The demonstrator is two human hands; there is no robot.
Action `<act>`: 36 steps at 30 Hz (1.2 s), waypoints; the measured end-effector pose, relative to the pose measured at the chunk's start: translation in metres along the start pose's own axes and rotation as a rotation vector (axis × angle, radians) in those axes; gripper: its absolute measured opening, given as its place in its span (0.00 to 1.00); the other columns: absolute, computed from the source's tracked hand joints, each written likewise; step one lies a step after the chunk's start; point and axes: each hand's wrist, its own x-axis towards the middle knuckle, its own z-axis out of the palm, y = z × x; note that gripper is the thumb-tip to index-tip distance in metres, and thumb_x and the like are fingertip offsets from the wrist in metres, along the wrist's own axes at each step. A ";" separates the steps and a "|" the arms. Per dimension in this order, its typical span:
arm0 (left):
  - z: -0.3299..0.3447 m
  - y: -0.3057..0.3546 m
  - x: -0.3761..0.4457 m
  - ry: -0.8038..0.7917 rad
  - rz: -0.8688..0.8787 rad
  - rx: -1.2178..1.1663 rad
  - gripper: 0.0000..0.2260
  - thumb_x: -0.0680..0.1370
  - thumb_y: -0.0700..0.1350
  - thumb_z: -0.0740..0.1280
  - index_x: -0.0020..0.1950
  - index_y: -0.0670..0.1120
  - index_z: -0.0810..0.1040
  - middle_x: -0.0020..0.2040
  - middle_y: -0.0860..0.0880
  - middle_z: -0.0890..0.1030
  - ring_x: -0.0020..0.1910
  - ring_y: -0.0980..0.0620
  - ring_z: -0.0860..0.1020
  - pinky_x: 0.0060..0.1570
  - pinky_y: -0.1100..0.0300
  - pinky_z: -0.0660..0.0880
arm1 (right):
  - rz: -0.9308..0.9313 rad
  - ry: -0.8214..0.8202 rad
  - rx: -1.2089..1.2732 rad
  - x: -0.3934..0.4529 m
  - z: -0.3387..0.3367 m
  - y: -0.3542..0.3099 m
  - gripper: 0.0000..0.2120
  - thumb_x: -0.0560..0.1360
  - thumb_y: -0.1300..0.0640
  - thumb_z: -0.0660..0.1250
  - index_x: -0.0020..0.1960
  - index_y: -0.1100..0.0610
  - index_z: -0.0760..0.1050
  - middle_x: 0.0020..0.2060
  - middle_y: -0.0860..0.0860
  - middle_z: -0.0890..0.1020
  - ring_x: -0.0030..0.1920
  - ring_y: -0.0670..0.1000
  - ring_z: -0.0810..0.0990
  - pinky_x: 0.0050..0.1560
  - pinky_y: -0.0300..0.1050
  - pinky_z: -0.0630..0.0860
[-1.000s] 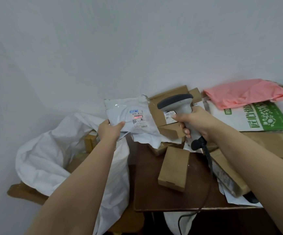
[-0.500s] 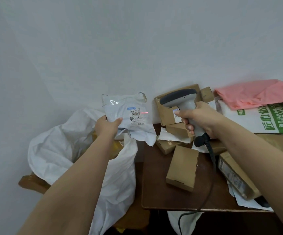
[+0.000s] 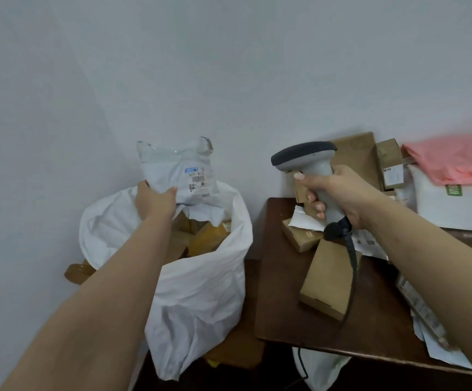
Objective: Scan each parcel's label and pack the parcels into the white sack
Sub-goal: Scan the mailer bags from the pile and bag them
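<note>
My left hand [image 3: 155,203] grips the lower left corner of a white poly-bag parcel [image 3: 177,170], its printed label facing me. The parcel hangs right above the open mouth of the white sack [image 3: 200,280], where several brown boxes show inside. My right hand [image 3: 332,197] grips the grey handheld scanner [image 3: 309,165] by its handle, above the left end of the dark wooden table [image 3: 280,306]. The scanner's head points left, and its black cable drops over the table's front edge.
Cardboard parcels lie on the table: a long flat box [image 3: 328,280] near the front, smaller boxes [image 3: 302,238] behind it, more stacked against the wall. A pink bag [image 3: 455,162] and a white-green printed bag [image 3: 455,204] lie at the right. The sack stands left of the table on a wooden stool [image 3: 78,272].
My left hand has carried the white parcel leftwards, off the table, to above the sack's mouth. The red scan line on its label is gone. The scanner stays in my right hand.
</note>
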 end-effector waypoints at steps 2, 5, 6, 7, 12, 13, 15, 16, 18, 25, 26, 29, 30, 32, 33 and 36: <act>-0.009 -0.006 0.015 0.037 -0.034 0.063 0.24 0.76 0.43 0.69 0.69 0.39 0.67 0.66 0.39 0.74 0.65 0.39 0.73 0.62 0.53 0.69 | 0.020 0.005 0.015 0.006 0.004 0.005 0.10 0.77 0.56 0.70 0.45 0.60 0.70 0.27 0.53 0.72 0.23 0.49 0.67 0.25 0.42 0.68; -0.008 -0.021 0.027 -0.022 -0.232 0.250 0.33 0.78 0.42 0.66 0.77 0.35 0.52 0.73 0.35 0.63 0.71 0.37 0.65 0.68 0.48 0.66 | 0.054 0.008 0.024 0.012 0.008 0.012 0.11 0.77 0.56 0.70 0.44 0.60 0.69 0.28 0.54 0.72 0.23 0.49 0.67 0.24 0.41 0.68; -0.006 -0.026 0.026 -0.047 -0.293 0.286 0.35 0.78 0.43 0.66 0.77 0.35 0.49 0.74 0.34 0.61 0.71 0.36 0.64 0.69 0.45 0.66 | 0.065 0.007 0.030 0.012 0.008 0.014 0.11 0.77 0.57 0.70 0.45 0.60 0.69 0.28 0.54 0.72 0.23 0.49 0.67 0.23 0.41 0.68; -0.002 -0.029 0.025 -0.072 -0.313 0.301 0.36 0.78 0.44 0.67 0.77 0.36 0.49 0.74 0.35 0.60 0.71 0.36 0.64 0.68 0.43 0.67 | 0.075 0.006 0.032 0.012 0.007 0.016 0.11 0.77 0.57 0.70 0.45 0.60 0.69 0.27 0.54 0.72 0.23 0.49 0.67 0.22 0.40 0.68; 0.044 -0.007 -0.003 -0.208 -0.118 0.334 0.27 0.78 0.42 0.66 0.74 0.37 0.59 0.70 0.36 0.67 0.65 0.35 0.70 0.61 0.45 0.73 | 0.119 0.102 0.047 0.004 -0.016 0.020 0.10 0.77 0.56 0.70 0.44 0.60 0.70 0.27 0.53 0.72 0.23 0.48 0.68 0.22 0.39 0.69; 0.057 0.003 -0.012 -0.249 -0.074 0.325 0.27 0.78 0.42 0.65 0.74 0.37 0.59 0.70 0.36 0.67 0.66 0.36 0.70 0.61 0.46 0.73 | 0.124 0.131 0.050 0.002 -0.024 0.020 0.10 0.77 0.56 0.70 0.44 0.60 0.71 0.27 0.53 0.72 0.23 0.48 0.69 0.23 0.39 0.69; 0.086 0.023 -0.032 -0.327 0.014 0.308 0.30 0.78 0.43 0.66 0.76 0.38 0.58 0.72 0.37 0.66 0.68 0.37 0.69 0.64 0.48 0.70 | 0.129 0.179 0.059 -0.004 -0.045 0.021 0.10 0.77 0.56 0.70 0.46 0.60 0.71 0.27 0.53 0.73 0.23 0.48 0.69 0.23 0.40 0.70; 0.100 0.032 -0.042 -0.365 0.059 0.296 0.30 0.78 0.43 0.66 0.76 0.39 0.57 0.72 0.37 0.66 0.69 0.37 0.68 0.65 0.49 0.69 | 0.134 0.202 0.067 -0.006 -0.057 0.021 0.10 0.77 0.55 0.71 0.46 0.60 0.71 0.27 0.53 0.73 0.23 0.48 0.69 0.23 0.40 0.70; 0.130 0.052 -0.066 -0.436 0.155 0.272 0.31 0.78 0.45 0.66 0.77 0.40 0.58 0.72 0.38 0.66 0.69 0.37 0.68 0.65 0.49 0.68 | 0.137 0.255 0.093 -0.012 -0.085 0.021 0.11 0.76 0.56 0.71 0.45 0.60 0.71 0.25 0.53 0.72 0.22 0.49 0.69 0.23 0.40 0.70; 0.239 0.123 -0.164 -0.656 0.325 0.181 0.31 0.78 0.45 0.68 0.77 0.42 0.59 0.73 0.40 0.64 0.70 0.42 0.68 0.64 0.55 0.67 | 0.120 0.477 0.169 -0.038 -0.208 0.014 0.09 0.77 0.59 0.69 0.49 0.63 0.71 0.26 0.54 0.71 0.21 0.49 0.68 0.23 0.39 0.68; 0.255 0.133 -0.177 -0.685 0.342 0.188 0.31 0.78 0.46 0.68 0.77 0.42 0.58 0.74 0.40 0.64 0.71 0.43 0.67 0.65 0.55 0.66 | 0.125 0.499 0.182 -0.040 -0.227 0.012 0.09 0.77 0.59 0.69 0.50 0.63 0.72 0.26 0.54 0.71 0.21 0.49 0.68 0.23 0.39 0.68; 0.299 0.158 -0.211 -0.743 0.395 0.202 0.32 0.78 0.48 0.68 0.77 0.43 0.58 0.74 0.40 0.64 0.70 0.42 0.67 0.65 0.54 0.66 | 0.134 0.547 0.251 -0.041 -0.275 0.008 0.09 0.78 0.59 0.68 0.51 0.62 0.71 0.27 0.54 0.70 0.20 0.48 0.68 0.21 0.37 0.67; 0.312 0.166 -0.220 -0.755 0.405 0.207 0.32 0.78 0.48 0.68 0.77 0.43 0.58 0.73 0.40 0.63 0.70 0.42 0.67 0.65 0.53 0.67 | 0.135 0.555 0.268 -0.040 -0.288 0.008 0.09 0.78 0.59 0.69 0.51 0.62 0.71 0.28 0.54 0.70 0.19 0.47 0.68 0.21 0.36 0.68; 0.337 0.179 -0.237 -0.767 0.418 0.220 0.31 0.78 0.48 0.68 0.77 0.42 0.59 0.73 0.40 0.64 0.70 0.41 0.67 0.64 0.53 0.67 | 0.138 0.561 0.291 -0.038 -0.311 0.007 0.08 0.78 0.60 0.69 0.50 0.62 0.71 0.28 0.54 0.71 0.19 0.47 0.68 0.21 0.36 0.68; 0.349 0.185 -0.243 -0.770 0.419 0.223 0.31 0.78 0.47 0.68 0.76 0.42 0.60 0.72 0.40 0.65 0.69 0.41 0.68 0.63 0.53 0.67 | 0.143 0.557 0.301 -0.036 -0.320 0.007 0.07 0.78 0.60 0.69 0.50 0.62 0.72 0.27 0.54 0.71 0.19 0.47 0.68 0.22 0.36 0.68; 0.382 0.197 -0.250 -0.741 0.371 0.216 0.30 0.78 0.47 0.68 0.75 0.40 0.59 0.71 0.39 0.66 0.68 0.41 0.69 0.62 0.53 0.68 | 0.171 0.527 0.326 -0.027 -0.343 0.009 0.06 0.78 0.61 0.68 0.50 0.62 0.72 0.27 0.54 0.71 0.19 0.48 0.68 0.22 0.37 0.68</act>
